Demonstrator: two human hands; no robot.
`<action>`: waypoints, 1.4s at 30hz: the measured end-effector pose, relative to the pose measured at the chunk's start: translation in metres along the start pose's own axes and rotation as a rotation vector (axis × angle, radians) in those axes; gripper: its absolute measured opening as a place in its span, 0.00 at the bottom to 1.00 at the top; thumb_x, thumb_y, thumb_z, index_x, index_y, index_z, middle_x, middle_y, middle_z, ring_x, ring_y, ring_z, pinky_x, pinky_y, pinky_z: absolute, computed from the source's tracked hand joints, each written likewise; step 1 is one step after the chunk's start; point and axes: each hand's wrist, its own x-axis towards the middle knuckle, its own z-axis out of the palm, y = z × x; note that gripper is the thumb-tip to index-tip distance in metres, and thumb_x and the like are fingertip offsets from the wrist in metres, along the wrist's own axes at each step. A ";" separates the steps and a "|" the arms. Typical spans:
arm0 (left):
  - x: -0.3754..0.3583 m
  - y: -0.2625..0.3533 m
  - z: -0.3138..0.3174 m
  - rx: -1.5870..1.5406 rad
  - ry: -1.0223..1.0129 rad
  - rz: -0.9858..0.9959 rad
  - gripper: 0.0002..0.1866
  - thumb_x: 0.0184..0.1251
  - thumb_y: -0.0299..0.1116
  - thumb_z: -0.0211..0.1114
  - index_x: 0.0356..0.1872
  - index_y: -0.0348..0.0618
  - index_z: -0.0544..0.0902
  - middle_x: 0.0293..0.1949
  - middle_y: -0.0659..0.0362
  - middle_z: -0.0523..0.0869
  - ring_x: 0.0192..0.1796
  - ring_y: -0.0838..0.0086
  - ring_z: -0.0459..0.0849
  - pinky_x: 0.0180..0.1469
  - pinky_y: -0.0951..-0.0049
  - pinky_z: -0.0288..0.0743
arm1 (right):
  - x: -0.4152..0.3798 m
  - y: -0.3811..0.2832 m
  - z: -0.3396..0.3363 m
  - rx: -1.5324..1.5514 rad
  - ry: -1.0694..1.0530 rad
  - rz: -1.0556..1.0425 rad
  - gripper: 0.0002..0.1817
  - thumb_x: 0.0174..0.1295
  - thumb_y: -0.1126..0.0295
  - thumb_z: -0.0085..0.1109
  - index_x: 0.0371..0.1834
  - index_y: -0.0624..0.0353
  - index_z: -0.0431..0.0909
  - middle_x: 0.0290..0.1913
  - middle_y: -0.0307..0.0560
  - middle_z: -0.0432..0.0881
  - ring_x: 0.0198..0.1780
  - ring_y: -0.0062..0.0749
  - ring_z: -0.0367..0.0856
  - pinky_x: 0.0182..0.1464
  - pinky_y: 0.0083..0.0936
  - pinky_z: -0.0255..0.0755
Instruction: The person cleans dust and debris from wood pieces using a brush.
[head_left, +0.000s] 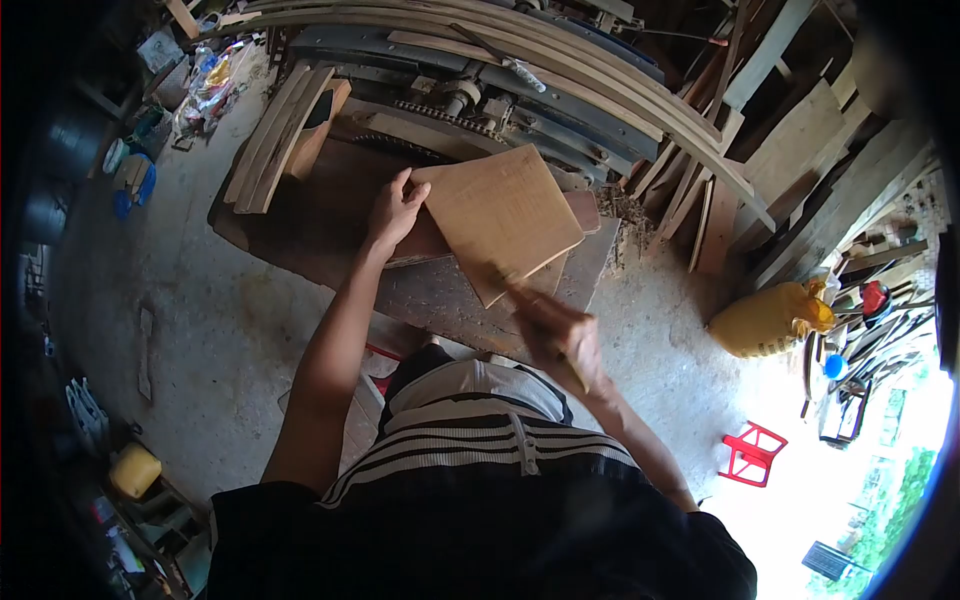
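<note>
A flat, square-cornered wooden board is tilted over the dark worktable. My left hand grips its left corner, with the thumb on the upper face and the fingers at the edge. My right hand is closed around a brush, smeared by motion, whose bristle end is at the board's near edge. Part of the brush handle sticks out below the fist. Beneath the tilted board, another wooden piece shows at the right.
A machine with a chain and a toothed blade stands behind the board. Wooden strips lie at the table's left. Long planks lean at the right, near a yellow sack and a red stool.
</note>
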 end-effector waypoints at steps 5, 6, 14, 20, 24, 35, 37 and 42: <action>-0.001 0.005 -0.001 -0.080 -0.007 -0.024 0.33 0.69 0.47 0.64 0.66 0.32 0.73 0.54 0.43 0.84 0.57 0.57 0.84 0.56 0.64 0.77 | -0.012 0.033 -0.019 -0.237 -0.012 0.022 0.20 0.59 0.76 0.65 0.56 0.59 0.83 0.46 0.57 0.87 0.43 0.45 0.89 0.43 0.28 0.82; -0.004 0.020 -0.008 -0.100 -0.070 -0.068 0.32 0.71 0.43 0.64 0.67 0.30 0.70 0.56 0.47 0.83 0.58 0.65 0.82 0.58 0.68 0.74 | -0.015 0.059 -0.029 -0.316 0.118 0.039 0.18 0.61 0.76 0.64 0.56 0.58 0.83 0.44 0.56 0.88 0.41 0.43 0.90 0.40 0.28 0.82; -0.009 0.025 -0.007 -0.013 -0.008 -0.005 0.32 0.70 0.46 0.63 0.66 0.31 0.72 0.56 0.41 0.83 0.60 0.56 0.82 0.60 0.63 0.74 | -0.003 0.023 -0.021 -0.165 0.032 0.093 0.20 0.61 0.78 0.61 0.58 0.56 0.82 0.47 0.54 0.87 0.36 0.38 0.88 0.37 0.27 0.82; -0.003 0.007 -0.003 -0.014 -0.028 -0.021 0.32 0.71 0.48 0.62 0.66 0.33 0.72 0.58 0.40 0.82 0.62 0.53 0.80 0.61 0.60 0.73 | 0.010 0.008 -0.020 0.061 -0.021 0.087 0.19 0.60 0.79 0.64 0.56 0.59 0.83 0.49 0.53 0.87 0.41 0.38 0.90 0.42 0.26 0.83; -0.006 0.011 -0.009 -0.100 -0.115 -0.095 0.35 0.72 0.46 0.60 0.71 0.33 0.65 0.60 0.43 0.80 0.63 0.58 0.79 0.62 0.66 0.72 | 0.042 0.029 -0.052 -0.084 0.106 0.225 0.14 0.65 0.73 0.62 0.54 0.57 0.85 0.43 0.52 0.89 0.39 0.36 0.90 0.39 0.30 0.84; -0.010 0.031 -0.040 -0.308 -0.458 -0.084 0.58 0.51 0.38 0.79 0.78 0.35 0.49 0.57 0.49 0.79 0.55 0.68 0.81 0.60 0.69 0.73 | 0.093 -0.003 -0.007 -0.101 0.036 -0.113 0.24 0.58 0.77 0.57 0.61 0.58 0.79 0.35 0.50 0.85 0.35 0.40 0.86 0.37 0.34 0.80; -0.009 0.033 -0.039 -0.292 -0.503 -0.056 0.59 0.49 0.38 0.80 0.78 0.34 0.49 0.58 0.48 0.79 0.55 0.67 0.81 0.60 0.68 0.74 | 0.109 0.029 -0.019 -0.181 0.080 0.022 0.25 0.56 0.78 0.57 0.60 0.58 0.80 0.35 0.49 0.85 0.32 0.40 0.86 0.33 0.33 0.79; -0.021 0.056 -0.045 -0.213 -0.464 -0.055 0.59 0.48 0.39 0.81 0.76 0.30 0.50 0.58 0.46 0.79 0.60 0.63 0.81 0.61 0.66 0.75 | 0.106 0.041 0.015 -0.312 0.066 -0.139 0.22 0.57 0.75 0.59 0.57 0.57 0.81 0.40 0.50 0.86 0.32 0.40 0.86 0.34 0.31 0.81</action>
